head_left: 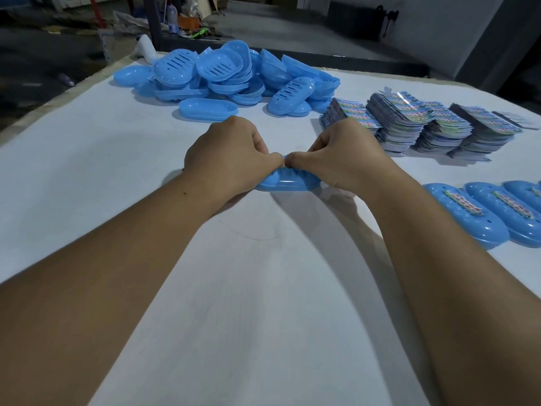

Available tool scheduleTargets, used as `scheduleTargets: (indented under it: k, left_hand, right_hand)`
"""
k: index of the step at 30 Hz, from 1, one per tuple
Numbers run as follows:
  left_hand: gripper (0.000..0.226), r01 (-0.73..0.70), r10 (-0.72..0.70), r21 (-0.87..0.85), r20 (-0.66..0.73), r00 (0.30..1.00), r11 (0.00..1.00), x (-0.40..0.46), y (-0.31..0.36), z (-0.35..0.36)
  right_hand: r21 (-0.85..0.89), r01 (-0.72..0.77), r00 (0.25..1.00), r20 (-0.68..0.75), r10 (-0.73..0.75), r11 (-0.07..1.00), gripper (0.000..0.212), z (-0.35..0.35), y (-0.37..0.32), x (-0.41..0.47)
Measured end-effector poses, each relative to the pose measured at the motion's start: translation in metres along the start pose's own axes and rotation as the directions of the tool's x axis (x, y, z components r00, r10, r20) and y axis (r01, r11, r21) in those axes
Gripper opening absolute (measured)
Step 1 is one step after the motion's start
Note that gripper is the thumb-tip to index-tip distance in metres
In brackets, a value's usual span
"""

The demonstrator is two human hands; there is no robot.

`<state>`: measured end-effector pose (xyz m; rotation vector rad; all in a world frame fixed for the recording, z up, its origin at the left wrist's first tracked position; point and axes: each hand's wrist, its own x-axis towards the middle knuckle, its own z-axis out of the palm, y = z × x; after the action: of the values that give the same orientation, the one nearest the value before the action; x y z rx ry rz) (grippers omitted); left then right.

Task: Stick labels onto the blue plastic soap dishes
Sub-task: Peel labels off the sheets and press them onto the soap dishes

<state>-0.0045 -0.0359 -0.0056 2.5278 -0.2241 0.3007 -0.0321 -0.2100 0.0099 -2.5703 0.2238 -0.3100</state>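
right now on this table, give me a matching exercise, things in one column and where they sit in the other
Things:
1. pile of unlabelled dishes
2. label stacks
3. labelled dishes
4. dish being labelled

Places:
A. under both hands, table centre
B. right edge, in a row
C. far side, towards the left
D. far right, beside the pile

Pairs: 1-C, 2-D, 3-B, 4-A
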Motion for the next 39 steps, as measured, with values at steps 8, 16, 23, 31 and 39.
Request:
scheduleTargets:
  k: [8,16,23,31,39]
  left_hand:
    - [0.034,-0.019,0.018,-0.007,-0.016,1.0,1.0,-0.002,-0.001,-0.001]
    - [0.025,-0.027,0.017,-0.104,-0.093,0.995,0.994,-0.005,-0.002,-0.01]
    - [0.025,-0.022,0.0,-0.128,-0.167,0.986,0.992,-0.008,-0.013,-0.023]
    - [0.024,-0.075,0.051,-0.132,-0.177,0.983,0.988,-0.012,-0.01,-0.028]
    - [0.024,-0.076,0.054,-0.115,-0.184,0.981,0.99,-0.012,-0.012,-0.025]
  right_hand:
    - [0.036,-0.005,1.0,-0.007,0.005,0.999,0.046,0.001,0.006,0.0]
    - [0.202,0.175,0.958,0.192,-0.214,0.964,0.059,0.006,0.006,-0.01]
    - [0.01,0.216,0.959,0.184,-0.214,0.976,0.076,0.004,0.0,-0.025]
    - [-0.37,-0.039,0.995,-0.105,0.0,0.928,0.076,-0.026,0.019,-0.064]
    - [-0.509,-0.213,0.976,-0.149,0.158,0.834,0.07,-0.049,0.05,-0.105]
